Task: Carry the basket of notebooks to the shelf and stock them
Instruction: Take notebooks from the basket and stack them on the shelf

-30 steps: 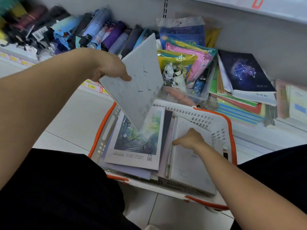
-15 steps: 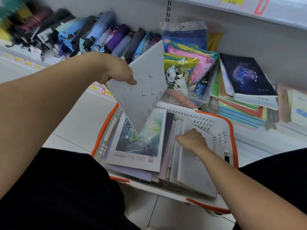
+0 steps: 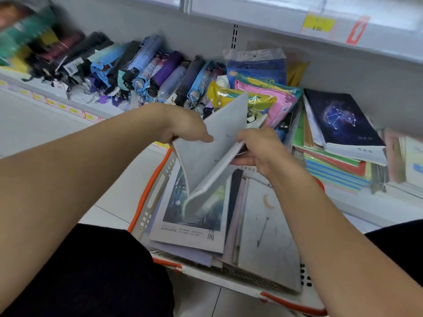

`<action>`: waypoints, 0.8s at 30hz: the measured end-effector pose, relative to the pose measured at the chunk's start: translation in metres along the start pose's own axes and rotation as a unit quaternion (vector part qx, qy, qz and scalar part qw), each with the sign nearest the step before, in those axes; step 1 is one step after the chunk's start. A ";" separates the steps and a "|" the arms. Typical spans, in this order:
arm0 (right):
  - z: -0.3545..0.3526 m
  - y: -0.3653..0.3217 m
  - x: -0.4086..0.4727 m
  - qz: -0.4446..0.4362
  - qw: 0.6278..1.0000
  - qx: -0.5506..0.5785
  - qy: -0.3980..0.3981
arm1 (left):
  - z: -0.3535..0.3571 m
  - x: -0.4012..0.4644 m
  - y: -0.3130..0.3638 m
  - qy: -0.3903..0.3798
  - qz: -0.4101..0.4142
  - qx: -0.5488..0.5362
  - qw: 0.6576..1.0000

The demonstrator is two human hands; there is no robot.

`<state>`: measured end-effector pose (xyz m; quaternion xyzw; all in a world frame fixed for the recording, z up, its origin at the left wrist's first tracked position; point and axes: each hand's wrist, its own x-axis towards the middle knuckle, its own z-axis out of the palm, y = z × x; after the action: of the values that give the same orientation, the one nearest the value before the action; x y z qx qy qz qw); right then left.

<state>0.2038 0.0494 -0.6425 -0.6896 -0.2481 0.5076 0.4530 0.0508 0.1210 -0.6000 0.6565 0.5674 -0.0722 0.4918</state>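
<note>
Both hands hold notebooks above the basket point(image 3: 146, 197): left hand point(image 3: 185, 129) left of the upper notebook point(image 3: 219, 143), right hand point(image 3: 261, 147) right of a second notebook point(image 3: 212, 177). Beyond the fingertips, umbrellas point(image 3: 142, 67) lie left, stacked notebooks point(image 3: 338, 143) right.

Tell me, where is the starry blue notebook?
The starry notebook lies on the shelf at the right of the head view, on top of a colourful stack, right of the pink packets.

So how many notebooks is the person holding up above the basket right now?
2. A grey notebook pinched in the left hand, and a white-edged notebook in the right hand, leaning against it. Others lie in the basket below.
</note>
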 end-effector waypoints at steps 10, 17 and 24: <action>0.038 0.046 0.012 0.043 0.978 0.173 -0.110 | 0.008 -0.004 -0.017 0.029 -0.028 0.014 0.999; 0.045 0.080 0.008 0.057 0.975 0.189 -0.100 | 0.023 0.000 -0.020 0.052 -0.009 0.166 0.985; 0.011 0.093 0.008 0.102 0.903 0.334 -0.250 | -0.033 -0.052 -0.013 -0.056 0.081 -0.118 0.988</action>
<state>0.1859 0.0165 -0.7293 -0.3694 -0.0973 0.7601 0.5258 0.0068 0.1082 -0.5572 0.6328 0.4882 -0.0014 0.6010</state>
